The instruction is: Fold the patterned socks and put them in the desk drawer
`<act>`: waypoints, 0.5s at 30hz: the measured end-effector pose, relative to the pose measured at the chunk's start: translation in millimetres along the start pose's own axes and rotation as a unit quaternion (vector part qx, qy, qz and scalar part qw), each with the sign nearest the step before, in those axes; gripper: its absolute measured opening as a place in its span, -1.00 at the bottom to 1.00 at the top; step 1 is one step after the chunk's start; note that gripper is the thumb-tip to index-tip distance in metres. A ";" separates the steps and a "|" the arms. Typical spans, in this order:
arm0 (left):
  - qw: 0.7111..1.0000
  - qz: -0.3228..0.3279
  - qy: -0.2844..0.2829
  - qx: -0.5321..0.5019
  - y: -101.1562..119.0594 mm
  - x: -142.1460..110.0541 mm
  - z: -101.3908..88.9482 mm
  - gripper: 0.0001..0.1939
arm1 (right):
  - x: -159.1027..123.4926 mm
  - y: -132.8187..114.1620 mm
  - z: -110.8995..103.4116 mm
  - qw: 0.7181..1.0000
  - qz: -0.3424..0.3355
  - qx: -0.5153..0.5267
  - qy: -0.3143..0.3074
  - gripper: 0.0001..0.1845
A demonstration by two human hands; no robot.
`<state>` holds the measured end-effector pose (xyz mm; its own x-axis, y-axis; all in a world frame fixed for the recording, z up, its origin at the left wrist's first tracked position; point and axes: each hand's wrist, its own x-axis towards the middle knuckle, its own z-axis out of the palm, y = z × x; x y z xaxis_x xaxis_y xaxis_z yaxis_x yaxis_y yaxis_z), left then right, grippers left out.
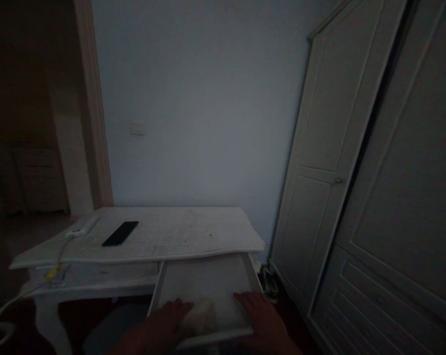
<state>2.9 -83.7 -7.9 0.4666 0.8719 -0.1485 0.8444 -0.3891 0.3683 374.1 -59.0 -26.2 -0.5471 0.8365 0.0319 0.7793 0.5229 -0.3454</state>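
Observation:
A white drawer is pulled out of the right front of a white desk. My left hand lies over the drawer's left side near its front corner, fingers curled inward over the edge. Across from it, my right hand grips the right side the same way, fingertips inside. A pale, crumpled, soft-looking thing rests on the drawer floor beside my left fingers; the dim light hides what it is. My thumbs cannot be made out.
On the desktop are a black phone and a white power strip, its cable hanging over the left edge. A tall wardrobe stands at right, with shoes on the floor by the desk. A doorway opens at left.

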 end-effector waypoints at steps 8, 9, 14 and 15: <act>0.989 0.061 0.115 0.072 -6.2 2.4 56.1 -0.35 | 64.6 -69.6 -11.1 0.985 -0.112 0.128 -0.021 -0.45; 0.987 0.071 0.125 0.068 -6.2 0.4 52.7 -0.41 | 80.7 -78.5 -8.1 0.983 -0.116 0.124 -0.069 -0.49; 0.978 0.008 0.180 0.104 -17.7 -25.5 40.0 -0.70 | 134.6 -99.0 19.0 0.971 -0.064 0.083 -0.214 -0.37; 0.974 0.003 0.193 0.121 -23.3 -31.2 42.5 -0.68 | 137.5 -100.0 25.8 0.975 -0.060 0.071 -0.201 -0.29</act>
<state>-20.2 -114.5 -50.9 0.3763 0.8984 0.2266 0.9013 -0.4115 0.1350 213.0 -0.5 -11.5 -0.7300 0.6236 -0.2797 0.6671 0.5612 -0.4900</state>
